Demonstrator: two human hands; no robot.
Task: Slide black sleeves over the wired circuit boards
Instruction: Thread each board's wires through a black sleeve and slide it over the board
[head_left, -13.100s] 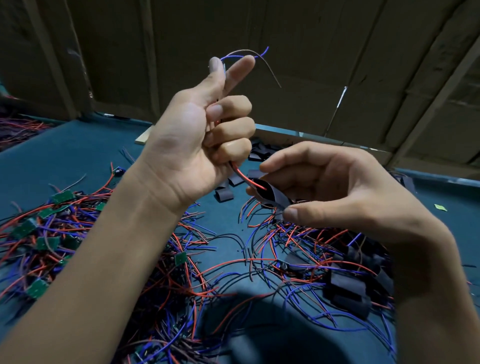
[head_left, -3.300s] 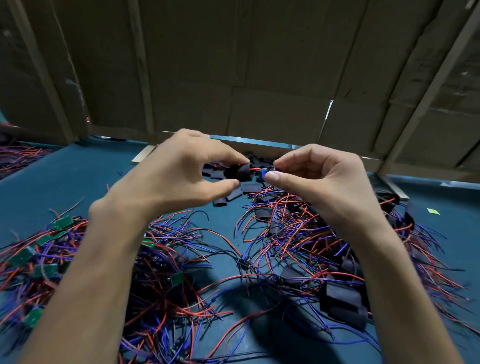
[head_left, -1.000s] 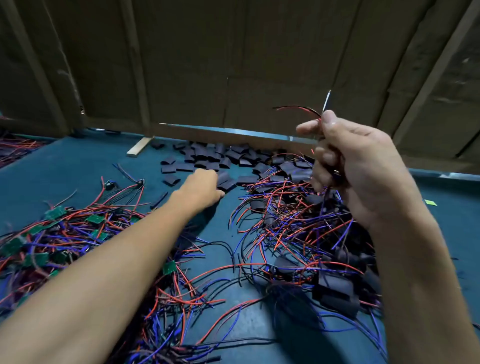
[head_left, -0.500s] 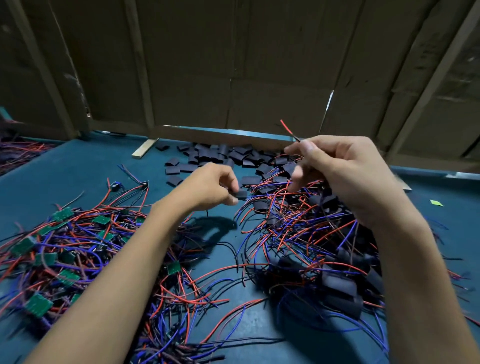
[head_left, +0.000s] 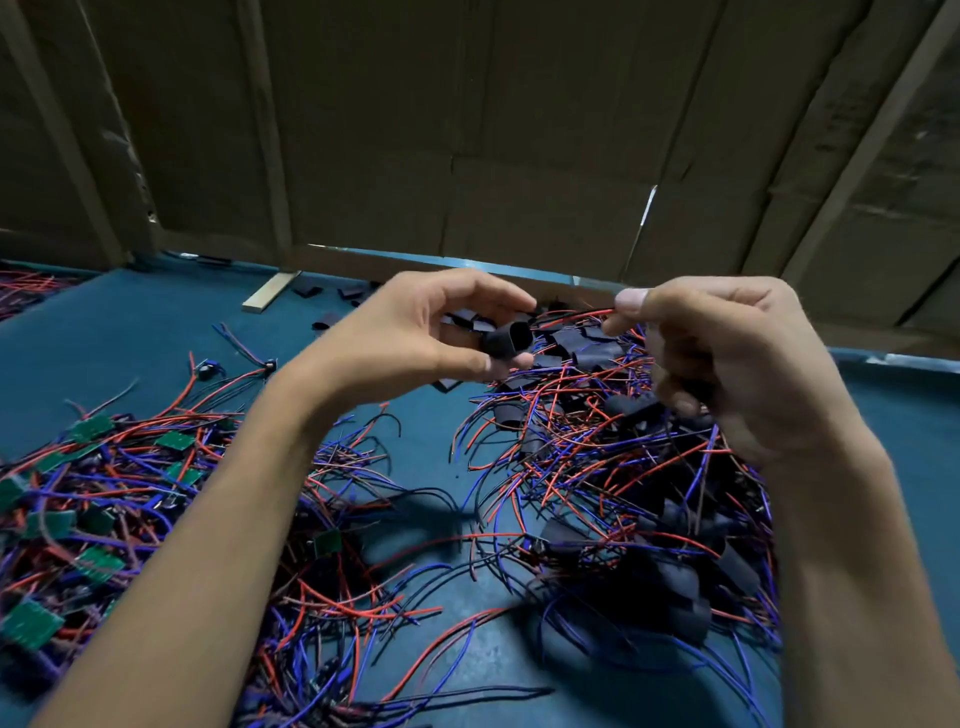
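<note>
My left hand (head_left: 421, 332) pinches a black sleeve (head_left: 506, 340) above the table, its mouth open toward the wires (head_left: 582, 313) my right hand (head_left: 727, 353) pinches, ready for threading.

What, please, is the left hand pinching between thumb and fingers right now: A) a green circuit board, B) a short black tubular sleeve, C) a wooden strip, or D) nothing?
B: the left hand pinches a short black tubular sleeve, its open end turned toward the right hand.
</note>
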